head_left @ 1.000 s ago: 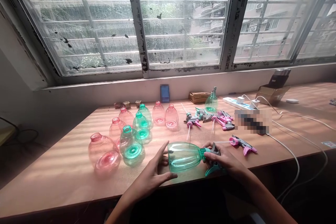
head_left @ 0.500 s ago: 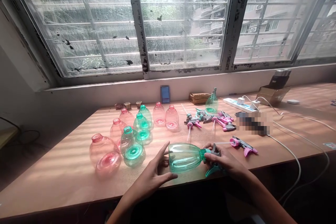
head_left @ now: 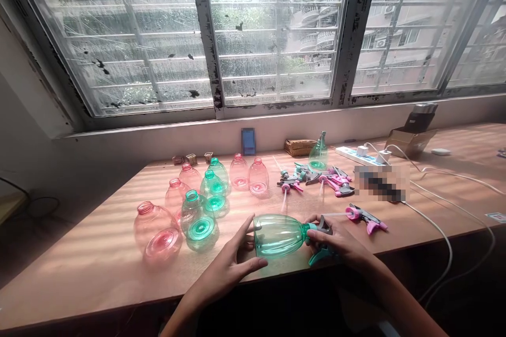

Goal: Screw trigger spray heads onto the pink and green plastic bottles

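Observation:
A clear green spray bottle (head_left: 279,235) lies on its side near the front edge of the wooden table (head_left: 98,258). My left hand (head_left: 231,263) cups its base, with the fingers spread around the bottom. My right hand (head_left: 336,242) is closed on the green and grey trigger head (head_left: 321,245) at the bottle's neck. A pink trigger head (head_left: 366,216) with a thin tube lies just right of my right hand.
Several empty pink and green bottles (head_left: 197,195) stand at the left middle. A pile of trigger heads (head_left: 316,176) and one assembled green bottle (head_left: 318,152) lie further back. A power strip (head_left: 359,155), white cables (head_left: 443,231), a cardboard box (head_left: 411,139) and a small blue device (head_left: 248,140) sit near the window.
Almost nothing has moved. The green bottle has turned very slightly between my hands, and the view has shifted a little.

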### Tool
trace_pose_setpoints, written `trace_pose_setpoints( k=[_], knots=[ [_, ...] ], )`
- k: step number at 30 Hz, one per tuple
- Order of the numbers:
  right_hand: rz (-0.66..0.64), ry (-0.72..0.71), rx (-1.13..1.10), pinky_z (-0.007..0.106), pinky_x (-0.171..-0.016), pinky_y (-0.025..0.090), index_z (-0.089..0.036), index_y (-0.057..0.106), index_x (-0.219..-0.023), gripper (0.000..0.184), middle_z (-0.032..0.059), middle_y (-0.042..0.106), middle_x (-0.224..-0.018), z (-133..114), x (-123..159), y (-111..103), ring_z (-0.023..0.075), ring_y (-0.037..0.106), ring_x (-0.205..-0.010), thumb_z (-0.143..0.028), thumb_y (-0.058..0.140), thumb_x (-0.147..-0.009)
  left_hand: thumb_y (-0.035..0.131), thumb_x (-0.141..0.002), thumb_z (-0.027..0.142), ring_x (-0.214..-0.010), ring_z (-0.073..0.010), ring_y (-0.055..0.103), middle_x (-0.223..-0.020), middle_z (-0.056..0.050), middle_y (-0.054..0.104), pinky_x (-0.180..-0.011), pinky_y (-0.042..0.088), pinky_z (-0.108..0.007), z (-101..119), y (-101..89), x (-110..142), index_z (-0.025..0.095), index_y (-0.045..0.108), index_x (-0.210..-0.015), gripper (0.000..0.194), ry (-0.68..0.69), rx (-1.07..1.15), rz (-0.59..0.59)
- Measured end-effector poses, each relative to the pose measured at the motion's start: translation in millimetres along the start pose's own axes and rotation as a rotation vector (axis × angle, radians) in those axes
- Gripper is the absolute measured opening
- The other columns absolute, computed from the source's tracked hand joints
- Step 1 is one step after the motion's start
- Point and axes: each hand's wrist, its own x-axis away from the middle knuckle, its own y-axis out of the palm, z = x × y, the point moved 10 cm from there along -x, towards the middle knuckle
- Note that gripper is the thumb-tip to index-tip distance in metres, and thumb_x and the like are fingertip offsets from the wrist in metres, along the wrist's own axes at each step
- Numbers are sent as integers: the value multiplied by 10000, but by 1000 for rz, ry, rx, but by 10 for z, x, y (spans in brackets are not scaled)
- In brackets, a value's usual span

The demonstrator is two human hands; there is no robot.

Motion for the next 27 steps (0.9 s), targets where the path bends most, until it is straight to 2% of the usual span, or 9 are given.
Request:
trace_pose_setpoints(
  k=[4, 9, 12, 15, 21, 27],
  knots=[
    [3, -2, 9, 288, -603, 448, -178, 593, -991, 489, -7, 677, -675, -33, 15, 18, 165, 582, -615, -533, 833, -756, 769, -832, 308, -1439, -308, 405, -1601, -82, 415, -1221, 295, -478, -19, 6, 16, 300, 173, -1617, 985, -16, -18, -1],
    [-12, -5, 19, 290, -613, 453, -177, 603, -1002, 482, -5, 681, -682, -22, 13, 26, 171, 591, -626, -527, 832, -764, 843, -742, 282, -1441, -350, 380, -1573, -76, 452, -1227, 282, -501, -27, -29, -17, 287, 332, -1575, 976, -9, -54, 40],
    [-21, -8, 20, 281, -617, 456, -170, 605, -1006, 464, -6, 684, -688, -9, 15, 23, 163, 590, -634, -509, 828, -781, 784, -813, 345, -1442, -347, 383, -1567, -80, 461, -1225, 286, -496, 12, -11, -28, 268, 356, -1566, 869, 24, -35, 16],
    [-20, -3, 7, 278, -625, 463, -169, 603, -1006, 452, -5, 690, -700, -6, 22, 22, 161, 593, -648, -497, 825, -790, 722, -875, 398, -1432, -340, 403, -1574, -88, 451, -1216, 298, -504, 14, -4, -21, 261, 343, -1570, 804, 31, -22, 1],
    [-6, -1, -2, 282, -612, 462, -179, 590, -1000, 480, -6, 689, -686, -14, 17, 15, 164, 591, -630, -522, 832, -769, 760, -849, 331, -1446, -319, 379, -1621, -75, 375, -1227, 274, -487, -6, -6, 12, 299, 204, -1612, 944, 26, -55, 7],
    [-20, -8, 9, 290, -614, 465, -186, 597, -1007, 462, -12, 675, -692, 0, 8, 22, 171, 598, -634, -512, 829, -775, 795, -805, 287, -1436, -347, 388, -1615, -80, 375, -1209, 288, -516, -11, -23, 10, 332, 205, -1608, 997, 20, -40, 32]
  ],
)
